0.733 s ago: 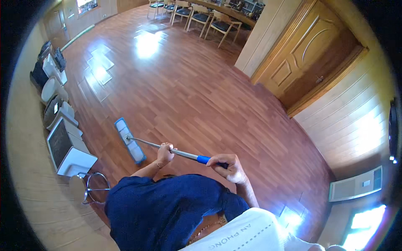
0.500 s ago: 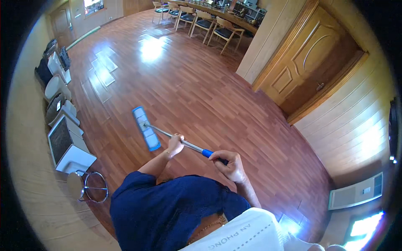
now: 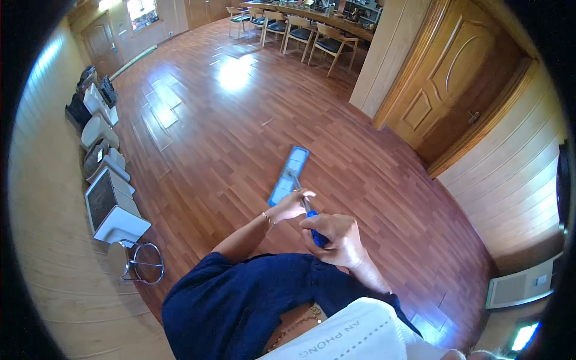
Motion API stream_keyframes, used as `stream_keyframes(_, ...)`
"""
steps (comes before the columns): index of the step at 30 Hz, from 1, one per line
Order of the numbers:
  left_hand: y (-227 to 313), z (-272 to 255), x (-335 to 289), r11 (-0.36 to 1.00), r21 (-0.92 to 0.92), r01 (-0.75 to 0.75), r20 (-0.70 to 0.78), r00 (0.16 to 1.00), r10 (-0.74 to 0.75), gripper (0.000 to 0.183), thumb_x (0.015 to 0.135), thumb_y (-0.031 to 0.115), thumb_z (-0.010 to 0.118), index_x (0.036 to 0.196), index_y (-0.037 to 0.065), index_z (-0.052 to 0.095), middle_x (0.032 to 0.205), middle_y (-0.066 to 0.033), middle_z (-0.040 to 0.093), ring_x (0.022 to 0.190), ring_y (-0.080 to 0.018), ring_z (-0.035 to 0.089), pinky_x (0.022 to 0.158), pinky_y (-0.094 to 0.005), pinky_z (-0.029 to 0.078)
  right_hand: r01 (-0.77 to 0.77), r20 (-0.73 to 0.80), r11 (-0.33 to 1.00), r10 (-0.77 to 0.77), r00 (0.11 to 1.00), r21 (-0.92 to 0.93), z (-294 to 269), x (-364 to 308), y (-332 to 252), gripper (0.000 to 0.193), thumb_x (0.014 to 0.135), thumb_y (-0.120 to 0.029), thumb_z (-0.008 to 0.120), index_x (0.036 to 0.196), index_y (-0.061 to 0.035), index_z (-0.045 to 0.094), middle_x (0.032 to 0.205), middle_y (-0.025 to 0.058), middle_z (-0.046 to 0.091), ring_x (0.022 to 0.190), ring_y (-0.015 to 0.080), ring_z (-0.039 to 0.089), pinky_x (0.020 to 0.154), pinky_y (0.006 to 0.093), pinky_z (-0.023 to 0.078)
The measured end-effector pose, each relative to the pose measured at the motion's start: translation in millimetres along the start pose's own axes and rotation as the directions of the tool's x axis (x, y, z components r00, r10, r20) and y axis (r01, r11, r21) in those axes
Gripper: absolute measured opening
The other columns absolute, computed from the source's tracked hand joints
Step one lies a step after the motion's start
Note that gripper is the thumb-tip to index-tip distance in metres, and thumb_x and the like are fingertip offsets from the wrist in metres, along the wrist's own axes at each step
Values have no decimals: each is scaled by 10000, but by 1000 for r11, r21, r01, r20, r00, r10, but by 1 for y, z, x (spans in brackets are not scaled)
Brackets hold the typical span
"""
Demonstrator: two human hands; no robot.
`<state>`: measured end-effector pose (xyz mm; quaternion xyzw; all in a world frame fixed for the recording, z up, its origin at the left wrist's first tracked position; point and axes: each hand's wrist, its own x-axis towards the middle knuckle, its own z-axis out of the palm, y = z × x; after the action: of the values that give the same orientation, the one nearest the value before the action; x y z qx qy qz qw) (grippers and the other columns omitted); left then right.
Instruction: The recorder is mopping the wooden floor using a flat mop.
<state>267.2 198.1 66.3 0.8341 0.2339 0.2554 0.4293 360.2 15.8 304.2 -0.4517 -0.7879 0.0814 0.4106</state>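
A flat mop with a blue-edged rectangular head lies on the wood-look floor ahead of me. Its metal pole runs back toward my body and ends in a blue grip. My left hand, a bracelet at its wrist, is around the pole just above the head; its thumb and a finger show at the pole. Closer to me, my right hand wraps the blue grip. Both forearms reach forward from dark blue sleeves.
Along the left wall stand a round stool, a white unit with a dark panel and several white fixtures. Wooden chairs line a long counter at the back. A wooden door is on the right, and a white appliance stands lower right.
The mop head has swung to the right across the floor and turned to slant the other way. Both hands moved right with the pole, my left hand the most.
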Motion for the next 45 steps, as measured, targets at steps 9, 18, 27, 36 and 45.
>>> stream_keyframes(9, 225, -119, -90, 930, -7, -367, -329, 879, 345, 471, 790, 85, 618, 1252, 29, 546, 1275, -150, 579, 1266, -309, 477, 1061, -426, 342, 155, -122, 986, -146, 982, 65, 24, 20, 40, 310, 638, -196, 773, 907, -95, 656, 812, 67, 678, 721, 284, 646, 708, 379, 496)
stream_keyframes(18, 236, -89, -115, 882, 465, -79, -613, 690, 385, 206, 795, 144, 717, 954, 37, 643, 914, -148, 680, 846, -327, 656, 735, -381, 512, -211, 328, 922, 100, 939, 324, 170, -3, 187, 106, 718, -137, 633, 723, -61, 559, 695, 178, 543, 668, 354, 548, 563, 421, 409)
stream_keyframes(27, 246, -76, -141, 810, 582, -69, -546, 705, 453, 184, 769, 120, 735, 854, 72, 579, 839, -92, 681, 742, -253, 656, 755, -397, 484, -178, 364, 981, 141, 921, 71, 210, -43, 239, 134, 697, -196, 638, 658, -87, 569, 719, 180, 594, 722, 375, 597, 616, 465, 452)
stream_keyframes(36, 241, -80, -118, 913, 365, -182, -555, 745, 370, 181, 797, 114, 718, 899, 55, 580, 848, -91, 692, 816, -256, 655, 831, -409, 469, -458, 351, 883, 465, 813, -108, 147, -93, 221, 66, 702, -186, 592, 692, -143, 641, 738, 142, 645, 753, 365, 634, 683, 480, 509)
stream_keyframes(45, 201, -40, -55, 899, -214, -382, 58, 914, 402, 441, 740, -10, 698, 1151, 46, 547, 818, -20, 694, 880, -192, 682, 1005, -428, 364, -568, 84, 793, 595, 799, -220, 79, -216, 253, 122, 623, -224, 652, 629, -125, 581, 702, 119, 624, 715, 353, 625, 630, 465, 507)
